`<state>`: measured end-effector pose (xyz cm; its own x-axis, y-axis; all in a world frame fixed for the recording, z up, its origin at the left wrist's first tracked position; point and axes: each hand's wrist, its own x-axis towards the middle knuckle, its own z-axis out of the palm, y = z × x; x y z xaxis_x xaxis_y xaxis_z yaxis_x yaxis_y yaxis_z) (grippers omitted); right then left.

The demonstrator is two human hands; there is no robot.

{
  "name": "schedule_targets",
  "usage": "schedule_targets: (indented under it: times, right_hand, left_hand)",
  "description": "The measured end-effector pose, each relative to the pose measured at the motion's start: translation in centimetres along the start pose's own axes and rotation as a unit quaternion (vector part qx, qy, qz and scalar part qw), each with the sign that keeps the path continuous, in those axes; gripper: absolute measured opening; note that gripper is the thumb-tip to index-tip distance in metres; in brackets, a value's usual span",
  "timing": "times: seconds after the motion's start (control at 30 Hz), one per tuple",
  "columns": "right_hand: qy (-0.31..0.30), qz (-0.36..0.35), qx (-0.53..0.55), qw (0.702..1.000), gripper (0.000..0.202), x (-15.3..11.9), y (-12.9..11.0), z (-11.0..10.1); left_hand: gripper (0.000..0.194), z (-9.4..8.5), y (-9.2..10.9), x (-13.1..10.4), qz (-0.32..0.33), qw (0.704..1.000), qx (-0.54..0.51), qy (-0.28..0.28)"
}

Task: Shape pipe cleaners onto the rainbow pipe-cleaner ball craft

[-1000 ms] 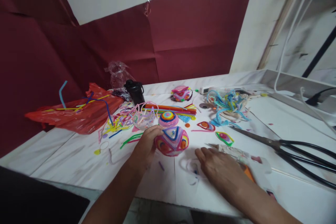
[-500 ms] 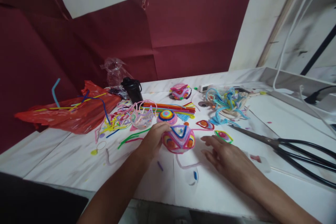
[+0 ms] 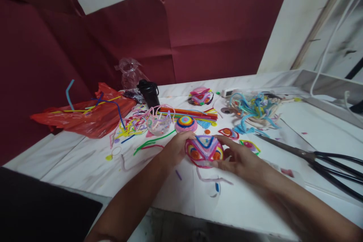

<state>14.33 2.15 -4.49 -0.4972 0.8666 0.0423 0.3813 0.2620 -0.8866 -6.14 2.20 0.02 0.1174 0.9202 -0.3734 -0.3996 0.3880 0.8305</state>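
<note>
A round craft piece (image 3: 204,150) in pink, with a blue V and two orange spots, is held above the white paper near the table's front. My left hand (image 3: 179,146) grips its left edge. On its right side, my right hand (image 3: 236,157) has thumb and fingers closed on the rim. Just behind it lies a dome with coloured rings (image 3: 186,123). To the right of my right hand is a green and yellow eye-shaped piece (image 3: 249,146), and a red-edged one (image 3: 228,133) lies behind my fingers.
Large black-handled scissors (image 3: 300,153) lie at the right. Blue and beige pipe cleaners (image 3: 252,109) are heaped behind them. A red plastic bag (image 3: 85,121), a black bottle (image 3: 149,93) and a clear bowl (image 3: 159,124) stand left. Another decorated dome (image 3: 200,96) sits farther back.
My right hand, earlier apart from the craft piece, has moved in and taken hold of its right side. A pink strand that stuck out to the right of the piece no longer shows. The view has shifted slightly.
</note>
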Motion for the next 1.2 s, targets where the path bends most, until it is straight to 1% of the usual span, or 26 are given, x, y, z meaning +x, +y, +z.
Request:
schedule_targets:
  times: [0.2, 0.3, 0.4, 0.53, 0.7, 0.87, 1.1, 1.2]
  right_hand:
    - [-0.007, 0.013, 0.011, 1.000, 0.086, -0.6, 0.0, -0.2]
    - [-0.017, 0.015, 0.010, 1.000, 0.084, -0.9, -0.3, -0.3]
    - [-0.014, 0.012, 0.007, 1.000, 0.081, -1.1, -0.5, -0.4]
    - [-0.005, 0.016, -0.001, 1.000, 0.078, -1.2, -0.8, -0.4]
    - [-0.004, 0.021, -0.015, 1.000, 0.078, -1.3, -1.0, -0.3]
    - [-0.004, 0.018, -0.024, 1.000, 0.073, -1.4, -1.1, -0.3]
    - [-0.012, 0.020, -0.022, 0.999, 0.073, -1.4, -1.1, -0.3]
    - [-0.004, 0.013, -0.023, 1.000, 0.071, -1.4, -1.1, -0.3]
  left_hand:
    - [0.005, 0.0, -0.4, 0.1, -0.010, 1.000, -0.007, -0.017]
    - [0.005, 0.0, -0.5, 0.0, -0.012, 0.999, -0.008, -0.029]
    - [0.005, -0.1, -0.6, 0.0, -0.014, 0.999, -0.006, -0.037]
    - [0.003, -0.1, -0.7, 0.0, -0.015, 0.999, -0.008, -0.038]
    - [0.001, -0.3, -0.8, 0.1, -0.017, 0.999, -0.011, -0.036]
    - [0.003, -0.4, -0.7, 0.0, -0.016, 0.999, -0.011, -0.043]
    - [0.008, -0.5, -0.6, -0.2, -0.024, 0.998, -0.008, -0.054]
    - [0.007, -0.7, -0.6, -0.1, -0.025, 0.998, -0.011, -0.056]
